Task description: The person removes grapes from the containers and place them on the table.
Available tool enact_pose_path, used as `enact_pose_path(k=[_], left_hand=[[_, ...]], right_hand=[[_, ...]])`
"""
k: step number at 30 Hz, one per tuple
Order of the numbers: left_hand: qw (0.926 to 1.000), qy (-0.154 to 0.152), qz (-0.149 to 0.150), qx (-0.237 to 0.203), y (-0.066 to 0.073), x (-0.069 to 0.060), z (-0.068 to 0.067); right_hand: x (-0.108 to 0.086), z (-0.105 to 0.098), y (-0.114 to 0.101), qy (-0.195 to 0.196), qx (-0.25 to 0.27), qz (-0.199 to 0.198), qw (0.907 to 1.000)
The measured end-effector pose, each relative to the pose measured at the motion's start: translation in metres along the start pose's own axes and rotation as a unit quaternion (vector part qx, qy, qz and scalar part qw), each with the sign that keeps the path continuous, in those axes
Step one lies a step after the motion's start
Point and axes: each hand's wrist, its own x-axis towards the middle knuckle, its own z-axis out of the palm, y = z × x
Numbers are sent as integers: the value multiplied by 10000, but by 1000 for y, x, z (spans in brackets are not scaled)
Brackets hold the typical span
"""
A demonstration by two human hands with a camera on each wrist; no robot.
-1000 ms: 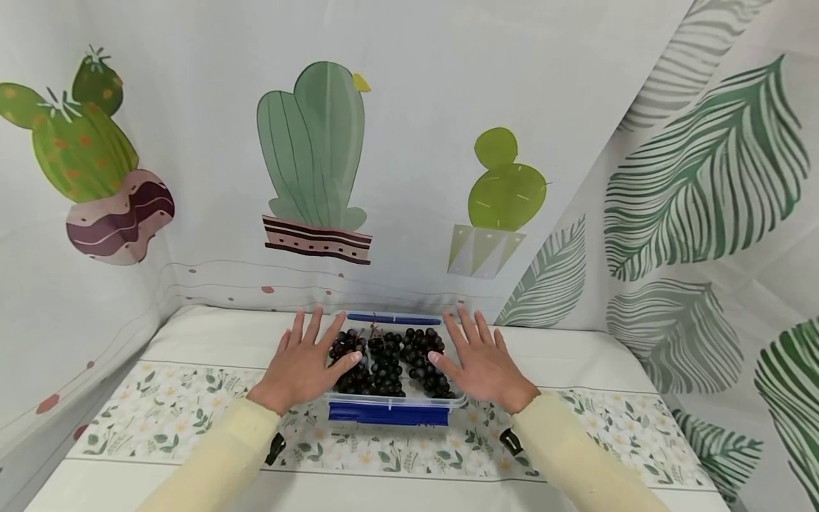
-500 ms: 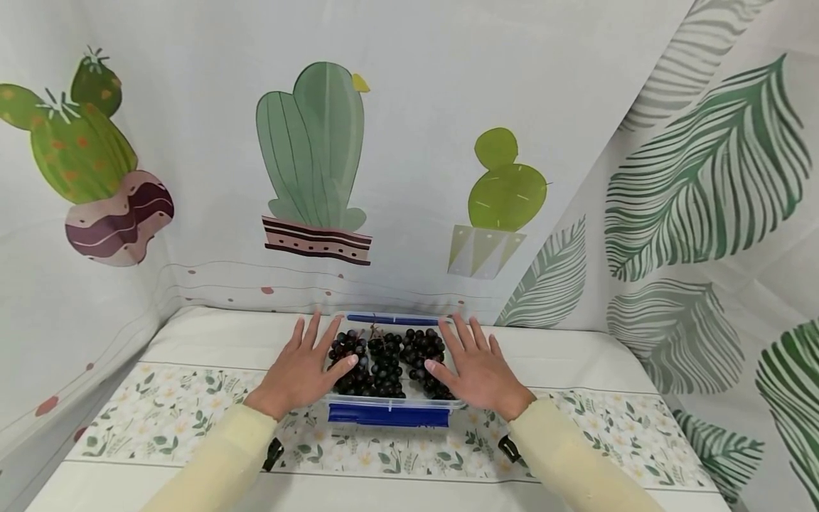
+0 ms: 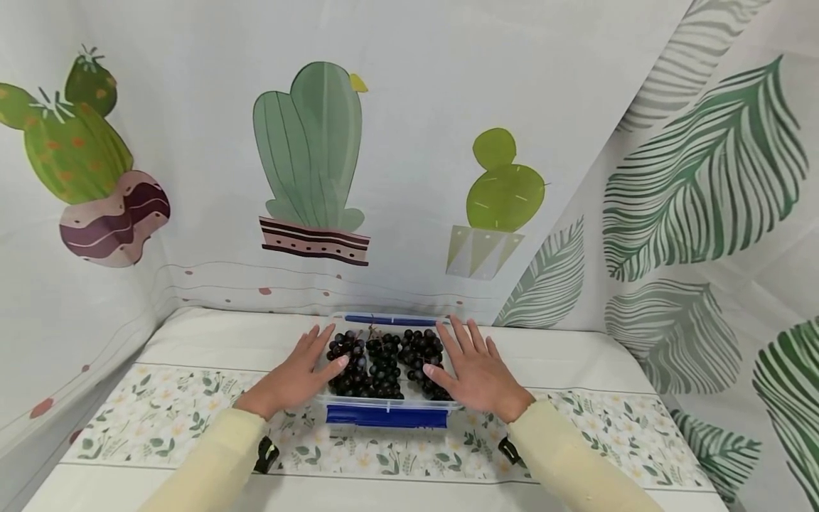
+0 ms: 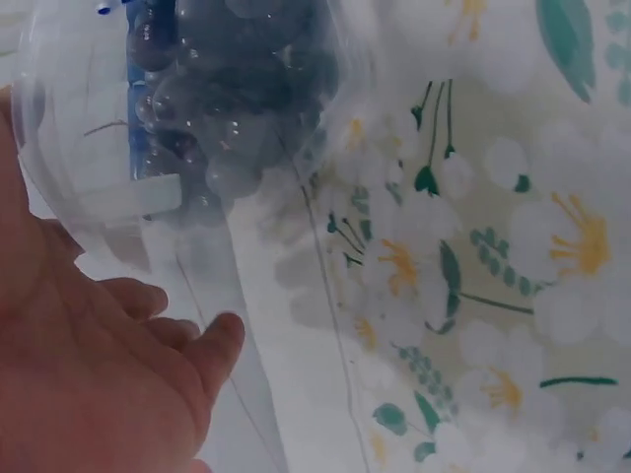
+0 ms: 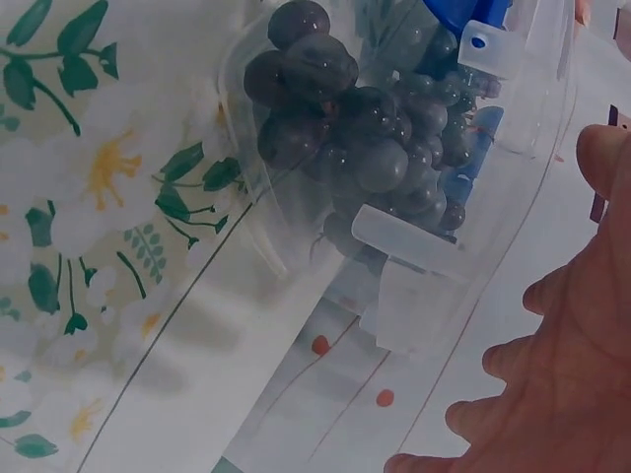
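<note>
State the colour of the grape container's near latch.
Deep blue; the near latch shows best in the head view.

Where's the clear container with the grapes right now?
In the head view, the clear container sits low and near centre on the table, between the left hand and the right hand, with the cactus-print backdrop behind it.

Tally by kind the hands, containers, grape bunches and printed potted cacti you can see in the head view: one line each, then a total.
Hands: 2
Clear container: 1
Grape bunches: 3, as far as they can be told apart
Printed potted cacti: 3
Total: 9
</note>
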Motion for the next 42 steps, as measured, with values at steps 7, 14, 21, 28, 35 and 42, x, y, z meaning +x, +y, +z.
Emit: enact_pose_path(k=[7, 14, 21, 28, 35, 42], left_hand=[[9987, 93, 93, -490, -9, 6, 3], [9874, 85, 56, -1580, -18, 9, 15], [9686, 323, 344, -2439, -25, 12, 27], [9621, 456, 453, -2650, -25, 13, 34], [9619, 482, 414, -2660, -23, 14, 33], [9620, 480, 365, -2663, -23, 13, 33]], right_hand=[[1, -4, -1, -149, -15, -152, 9998], [1, -7, -2, -266, -57, -293, 9992], [4, -9, -4, -344, -296, -390, 9982], [6, -11, -9, -391, -417, -535, 9969], [13, -15, -15, -418, -748, -815, 9930], [21, -21, -27, -689, -1030, -883, 9884]])
